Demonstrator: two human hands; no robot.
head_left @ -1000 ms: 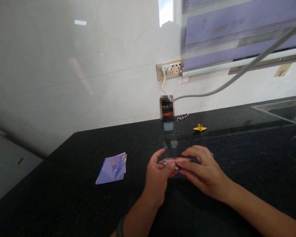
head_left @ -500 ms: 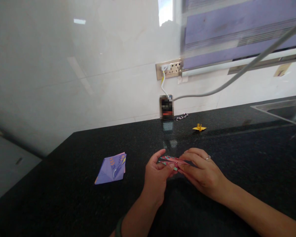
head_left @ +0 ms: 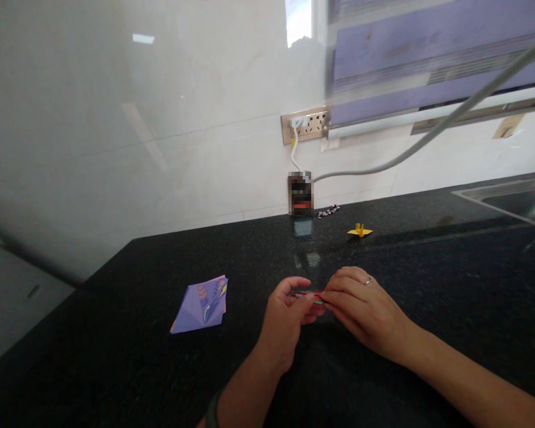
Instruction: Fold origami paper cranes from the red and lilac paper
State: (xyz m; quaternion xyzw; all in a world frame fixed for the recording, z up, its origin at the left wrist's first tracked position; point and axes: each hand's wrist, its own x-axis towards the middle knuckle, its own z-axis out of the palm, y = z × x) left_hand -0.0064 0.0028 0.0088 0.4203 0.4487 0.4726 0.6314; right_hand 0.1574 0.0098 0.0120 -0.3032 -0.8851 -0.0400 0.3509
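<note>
A small folded piece of origami paper, pink-red with green bits, is pinched between both hands just above the dark counter. My left hand grips its left end, with the thumb on the near side. My right hand, wearing a ring, closes over its right end. Fingers cover much of the paper, so its exact shape is hidden. Beyond my right hand a yellow origami crane rests on the counter. A stack of purple patterned paper, with a pink edge showing, lies left of my hands.
At the wall stands a dark, pixelated box with cables, one running up to a socket. A beaded string lies beside it. The thick grey cable rises to the right. A metal sink is set in the counter.
The paper now shows as a thinner strip, more covered by my fingers. My left fingers have curled down towards it, and my right hand has come slightly further over its end.
</note>
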